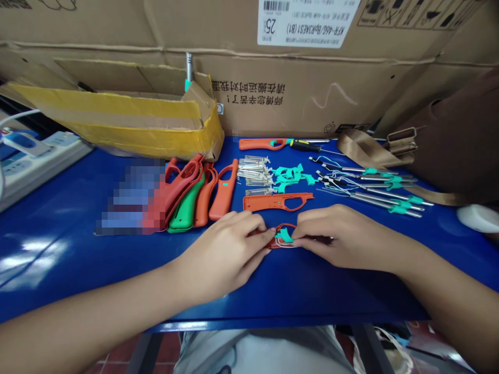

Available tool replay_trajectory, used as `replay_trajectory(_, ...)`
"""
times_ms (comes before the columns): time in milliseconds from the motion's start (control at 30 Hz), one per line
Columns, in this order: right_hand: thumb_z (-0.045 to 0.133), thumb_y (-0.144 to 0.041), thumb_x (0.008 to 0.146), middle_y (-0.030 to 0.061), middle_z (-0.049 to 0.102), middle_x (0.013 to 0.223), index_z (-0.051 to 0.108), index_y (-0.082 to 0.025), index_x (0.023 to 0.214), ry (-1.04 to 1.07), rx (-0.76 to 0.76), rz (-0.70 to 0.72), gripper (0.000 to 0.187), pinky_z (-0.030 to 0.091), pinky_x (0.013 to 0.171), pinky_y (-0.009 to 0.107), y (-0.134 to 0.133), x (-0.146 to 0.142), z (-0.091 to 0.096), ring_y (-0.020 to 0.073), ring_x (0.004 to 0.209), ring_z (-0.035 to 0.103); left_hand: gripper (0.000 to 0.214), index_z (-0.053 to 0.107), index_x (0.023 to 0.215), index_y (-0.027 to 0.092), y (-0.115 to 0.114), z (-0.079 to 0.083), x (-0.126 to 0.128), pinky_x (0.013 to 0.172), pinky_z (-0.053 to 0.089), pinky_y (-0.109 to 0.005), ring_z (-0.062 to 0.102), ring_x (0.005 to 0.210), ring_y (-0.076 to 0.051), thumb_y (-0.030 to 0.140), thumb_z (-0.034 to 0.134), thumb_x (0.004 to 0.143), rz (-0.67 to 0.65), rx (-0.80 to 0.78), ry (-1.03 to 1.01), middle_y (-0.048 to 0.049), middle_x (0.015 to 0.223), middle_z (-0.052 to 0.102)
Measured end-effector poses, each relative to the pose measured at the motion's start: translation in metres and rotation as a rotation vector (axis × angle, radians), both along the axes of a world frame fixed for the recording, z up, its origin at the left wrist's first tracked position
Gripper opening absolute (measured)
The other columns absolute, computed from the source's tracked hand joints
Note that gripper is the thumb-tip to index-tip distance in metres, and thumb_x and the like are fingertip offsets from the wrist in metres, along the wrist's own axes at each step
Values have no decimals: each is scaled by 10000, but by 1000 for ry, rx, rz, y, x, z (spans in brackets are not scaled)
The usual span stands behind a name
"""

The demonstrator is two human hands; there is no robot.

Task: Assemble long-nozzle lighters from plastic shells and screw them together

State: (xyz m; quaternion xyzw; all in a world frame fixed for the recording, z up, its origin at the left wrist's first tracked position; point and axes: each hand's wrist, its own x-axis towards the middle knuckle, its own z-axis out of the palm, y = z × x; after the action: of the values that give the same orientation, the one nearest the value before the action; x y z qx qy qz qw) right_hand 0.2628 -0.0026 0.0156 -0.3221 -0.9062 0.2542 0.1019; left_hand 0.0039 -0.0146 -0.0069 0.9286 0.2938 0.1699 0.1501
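In front of me on the blue table lies an orange lighter casing half (277,244), partly covered by my fingers. A teal trigger (286,236) and thin white wires sit in it. My left hand (228,246) is closed on the casing's left part, with thumb and forefinger pressed by the trigger. My right hand (339,234) pinches at the right side of the trigger; what exactly lies between its fingertips is hidden. Just beyond, another orange casing half (263,202) lies with its hollow side up.
Behind are teal triggers (290,176), clear fuel tanks (255,174), and metal lighter tubes (384,182) with wires. An assembled orange lighter (253,145) and a screwdriver (306,146) lie farther back. Left are coloured casings (187,205), a cardboard box (148,124) and a power strip (42,161).
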Motion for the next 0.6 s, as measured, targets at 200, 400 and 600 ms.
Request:
replay_trajectory(200,674,-163,916,-26,687,800,748,-216,873,28,-73,-92,101,376,600,240,4,-1,-1,103,663,579,271,696,1229,173,-1,-1,0,823,526,-384,605,903,-215,187,558,997,28,-87,-66,-81,995,644)
replay_trajectory(400,692,-182,910,-27,692,819,736,-222,868,-5,-71,-109,72,373,598,246,4,-1,-2,105,653,566,260,674,1204,170,-2,-2,0,879,528,-432,592,988,-246,187,620,949,97,-180,-82,-80,1062,641)
replay_trajectory(600,669,-197,936,-23,696,845,728,-217,887,-19,-45,-84,79,389,634,249,2,1,-1,115,721,607,250,637,1181,183,-5,2,3,947,519,-468,600,1050,-256,207,620,932,135,-184,-33,-69,1137,654)
